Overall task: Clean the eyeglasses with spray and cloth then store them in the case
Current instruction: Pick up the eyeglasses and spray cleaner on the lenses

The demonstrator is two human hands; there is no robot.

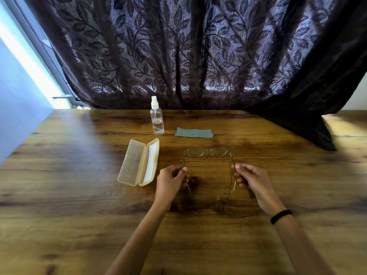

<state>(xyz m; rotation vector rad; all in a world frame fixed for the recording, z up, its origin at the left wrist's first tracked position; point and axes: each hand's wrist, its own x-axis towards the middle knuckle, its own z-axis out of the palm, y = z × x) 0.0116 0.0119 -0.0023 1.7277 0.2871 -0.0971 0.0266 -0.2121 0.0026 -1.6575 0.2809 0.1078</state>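
Clear-framed eyeglasses (206, 152) are spread open in the middle of the wooden table (79, 195), lenses facing away from me. My left hand (170, 180) pinches the left temple arm and my right hand (251, 179) pinches the right one. Whether the frame touches the table I cannot tell. A pale yellow glasses case (139, 162) lies open to the left of the glasses. Behind it stands a clear spray bottle (157, 118) with a white cap. A folded grey-green cloth (194, 132) lies flat to the bottle's right.
A dark leaf-patterned curtain (198, 52) hangs along the far edge and drapes onto the table at the back right. A pale wall (17, 108) borders the table's left side. My right wrist carries a black band (280, 216).
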